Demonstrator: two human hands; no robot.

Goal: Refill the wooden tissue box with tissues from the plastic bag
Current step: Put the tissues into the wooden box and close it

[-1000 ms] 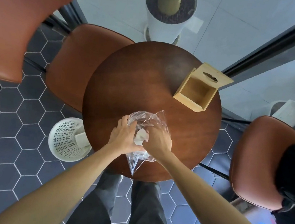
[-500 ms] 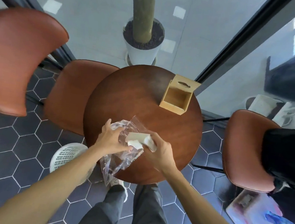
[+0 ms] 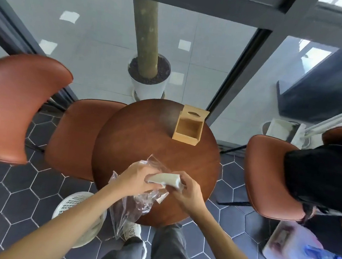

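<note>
The wooden tissue box (image 3: pixel 188 129) stands at the far right of the round brown table (image 3: pixel 139 138), its slotted lid tipped up and its inside bare. Over the table's near edge, my right hand (image 3: pixel 188 192) grips a white stack of tissues (image 3: pixel 165 179). My left hand (image 3: pixel 136 178) holds the clear plastic bag (image 3: pixel 133 206) and touches the stack's left end. The crumpled bag hangs down past the table edge. The stack is mostly out of the bag.
Brown leather chairs stand at the left (image 3: pixel 17 107), behind the table on the left (image 3: pixel 75 135) and at the right (image 3: pixel 267 174), the last with a black garment (image 3: pixel 326 177). A white perforated bin (image 3: pixel 75 210) sits on the floor by my left leg. A potted trunk (image 3: pixel 148 80) stands beyond the table.
The tissue stack has come out of the bag in my right hand, and the bag has slid down toward the table edge. My head has tilted up, showing more of the room.
</note>
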